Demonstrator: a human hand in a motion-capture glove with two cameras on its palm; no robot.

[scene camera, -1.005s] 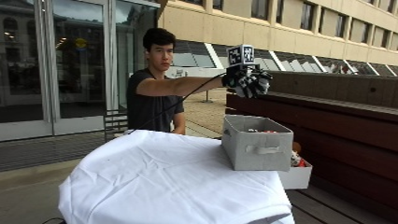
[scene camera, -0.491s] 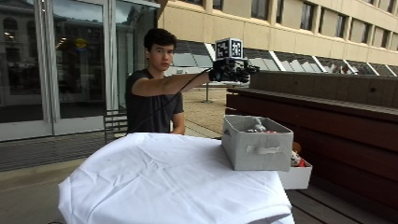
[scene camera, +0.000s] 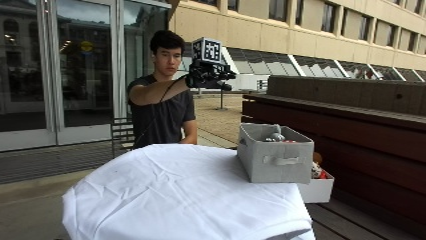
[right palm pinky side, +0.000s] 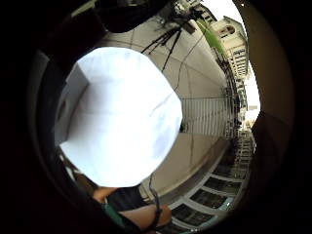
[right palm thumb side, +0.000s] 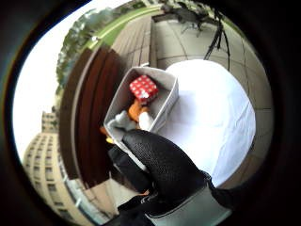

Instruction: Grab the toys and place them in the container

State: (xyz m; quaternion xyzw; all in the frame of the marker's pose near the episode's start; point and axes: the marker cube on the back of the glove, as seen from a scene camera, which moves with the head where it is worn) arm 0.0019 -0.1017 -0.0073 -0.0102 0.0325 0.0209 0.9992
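Toys lie gathered inside the grey container (scene camera: 275, 160), which stands at the right side of the white-draped counter (scene camera: 180, 195); seen from the palm, a red cube with white dots (right palm thumb side: 143, 88) rests at one end of the bin, an orange toy (right palm thumb side: 135, 111) and a pale grey one (right palm thumb side: 123, 123) heaped just beside it toward the other end; from across the counter only a grey toy (scene camera: 274, 136) and a sliver of red show above the rim; the container is a soft-sided fabric bin with a strap handle on its near face, open at the top, so things can simply be dropped in from above; a white box (scene camera: 314, 189) with more bright objects sits low behind it on the right, beside the dark wooden bench (scene camera: 359, 130); no toys show on the cloth, which suggests the gathering is at or near its end; the person's gloved right hand (scene camera: 208, 77) is raised well above the counter and left of the container, at the end of an outstretched arm; its fingers look loosely curled with nothing in them, a gloved finger (right palm thumb side: 162, 162) crossing the palm view above the bin; the bare hand is out of sight.
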